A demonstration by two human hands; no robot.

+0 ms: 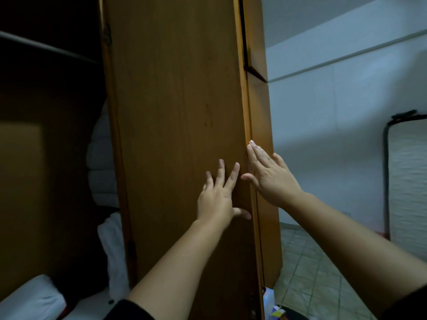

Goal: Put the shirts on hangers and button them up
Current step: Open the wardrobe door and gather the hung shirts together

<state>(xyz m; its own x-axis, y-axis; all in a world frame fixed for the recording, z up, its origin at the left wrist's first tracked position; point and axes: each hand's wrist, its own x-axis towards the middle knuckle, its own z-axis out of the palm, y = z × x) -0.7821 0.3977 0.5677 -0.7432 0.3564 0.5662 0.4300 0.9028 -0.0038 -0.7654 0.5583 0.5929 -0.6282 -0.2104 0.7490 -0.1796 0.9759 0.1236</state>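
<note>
Brown wood wardrobe door [175,135] fills the middle of the view, standing open w/ its inner face toward the camera. Left hand [217,199] lies flat on that face, fingers spread, thumb out toward the door's right edge; released, gripping nothing. Right hand [270,179] is also flat and released, fingers together, pressed along the door's right edge where a 2nd wooden panel [261,135] sits just behind; thumb points left toward the left hand. The 2 hands are near each other, apart, w/ the door edge between them.

Left of the door the wardrobe interior [46,135] is dark. A pale rail [46,46] crosses it near the top. White fabric [101,162] shows in a stack just past the door's left edge, more white cloth [113,255] hangs lower down, and a white bundle [34,296] sits at bottom left. Can't tell whether any of this is a shirt; all of it is well left of both hands, on the far side of the door. No hanger can be made out.

Right side: pale wall [346,88], tiled floor [312,273], a black-framed pale panel [406,176] leaning at the wall.
</note>
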